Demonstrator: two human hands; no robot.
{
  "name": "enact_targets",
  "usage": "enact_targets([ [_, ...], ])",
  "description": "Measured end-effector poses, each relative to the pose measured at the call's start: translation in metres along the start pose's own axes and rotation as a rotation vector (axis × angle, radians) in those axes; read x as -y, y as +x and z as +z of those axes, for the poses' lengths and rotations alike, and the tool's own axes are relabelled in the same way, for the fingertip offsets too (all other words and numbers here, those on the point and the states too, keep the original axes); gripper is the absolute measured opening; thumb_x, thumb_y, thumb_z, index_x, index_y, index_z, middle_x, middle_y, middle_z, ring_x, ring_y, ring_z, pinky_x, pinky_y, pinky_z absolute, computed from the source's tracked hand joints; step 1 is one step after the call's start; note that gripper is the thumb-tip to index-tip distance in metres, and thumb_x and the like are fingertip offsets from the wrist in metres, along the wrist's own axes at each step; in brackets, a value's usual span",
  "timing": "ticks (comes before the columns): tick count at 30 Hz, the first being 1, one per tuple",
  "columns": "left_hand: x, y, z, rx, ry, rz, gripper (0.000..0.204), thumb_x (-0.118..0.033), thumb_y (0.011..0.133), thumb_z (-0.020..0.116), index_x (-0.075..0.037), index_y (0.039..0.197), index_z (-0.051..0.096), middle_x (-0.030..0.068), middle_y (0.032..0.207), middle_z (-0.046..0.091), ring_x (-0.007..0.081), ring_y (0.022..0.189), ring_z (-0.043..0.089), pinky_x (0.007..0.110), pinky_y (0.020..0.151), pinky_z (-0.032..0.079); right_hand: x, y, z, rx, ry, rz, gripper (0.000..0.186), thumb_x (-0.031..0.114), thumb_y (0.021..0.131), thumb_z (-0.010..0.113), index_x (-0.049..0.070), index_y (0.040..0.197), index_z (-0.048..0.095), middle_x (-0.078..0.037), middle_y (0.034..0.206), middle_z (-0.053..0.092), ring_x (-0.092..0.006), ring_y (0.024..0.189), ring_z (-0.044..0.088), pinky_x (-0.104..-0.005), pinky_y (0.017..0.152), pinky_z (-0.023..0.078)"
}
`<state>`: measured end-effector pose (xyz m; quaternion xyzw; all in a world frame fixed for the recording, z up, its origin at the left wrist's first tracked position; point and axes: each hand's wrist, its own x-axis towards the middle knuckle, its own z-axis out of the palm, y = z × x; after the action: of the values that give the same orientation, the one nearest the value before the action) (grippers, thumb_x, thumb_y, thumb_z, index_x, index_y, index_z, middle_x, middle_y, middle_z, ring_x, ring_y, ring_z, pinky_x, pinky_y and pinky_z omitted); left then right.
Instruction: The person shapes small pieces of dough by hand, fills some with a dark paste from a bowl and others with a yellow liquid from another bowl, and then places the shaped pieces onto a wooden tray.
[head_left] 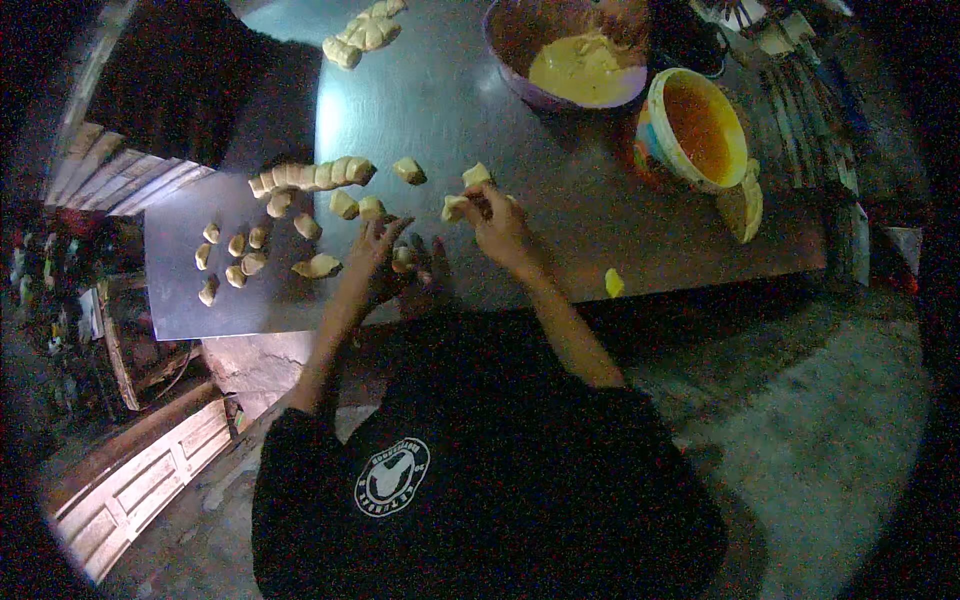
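My left hand (377, 252) is low over the metal tabletop, fingers stretched and apart. Just past its fingertips lies a pale dough piece (371, 208), and another shaded dough piece (403, 258) sits beside its palm; whether the hand touches that one is hard to see. The fingers of my right hand (500, 225) are closed on a small dough piece (454, 208). Right beyond those fingers is one more dough piece (477, 175). A cut dough roll (315, 175) lies farther left, with several loose pieces (237, 245) scattered toward the table's left end.
At the far right stand a purple basin (515, 80) with yellowish dough or batter and a tilted bucket (655, 125) with orange contents. A yellow scrap (614, 282) lies near the table's front edge. Another dough roll (365, 33) is at the back of the metal table (560, 220).
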<state>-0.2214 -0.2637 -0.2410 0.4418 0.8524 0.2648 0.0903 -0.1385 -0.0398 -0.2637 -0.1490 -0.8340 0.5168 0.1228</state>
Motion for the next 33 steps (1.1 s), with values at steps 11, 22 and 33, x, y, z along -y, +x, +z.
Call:
enact_targets([
  [11, -0.221, 0.058, 0.003, -0.467, -1.119, -0.195, 0.023, -0.007, 0.089, 0.064, 0.001, 0.110, 0.061, 0.0090, 0.107, 0.059, 0.0180, 0.101, 0.058, 0.031, 0.092, 0.045, 0.092, -0.069, -0.146, -0.050, 0.838, 0.067, 0.027, -0.002, 0.081, 0.069, 0.000, 0.107, 0.064, -0.014, 0.112, 0.061, -0.0201, 0.103, 0.062, -0.0316, 0.084, 0.056],
  [22, -0.233, 0.092, 0.007, -0.805, -0.884, 0.735, 0.068, -0.057, 0.082, 0.062, -0.001, 0.119, 0.048, 0.0099, 0.109, 0.056, 0.0253, 0.100, 0.059, 0.039, 0.092, 0.047, 0.138, -0.068, -0.162, 0.101, 1.007, 0.036, 0.069, 0.021, 0.071, 0.084, 0.002, 0.127, 0.047, -0.005, 0.100, 0.062, -0.0127, 0.092, 0.061, -0.0278, 0.083, 0.051],
  [33, -0.163, 0.130, 0.020, -0.561, -1.374, -0.178, 0.076, -0.035, 0.081, 0.073, -0.006, 0.138, 0.032, 0.0110, 0.119, 0.054, 0.0226, 0.106, 0.057, 0.034, 0.092, 0.047, 0.148, 0.071, -0.158, 0.220, 0.690, 0.289, 0.048, 0.016, 0.087, 0.068, 0.002, 0.129, 0.051, -0.012, 0.110, 0.065, -0.0176, 0.097, 0.063, -0.0284, 0.086, 0.049],
])
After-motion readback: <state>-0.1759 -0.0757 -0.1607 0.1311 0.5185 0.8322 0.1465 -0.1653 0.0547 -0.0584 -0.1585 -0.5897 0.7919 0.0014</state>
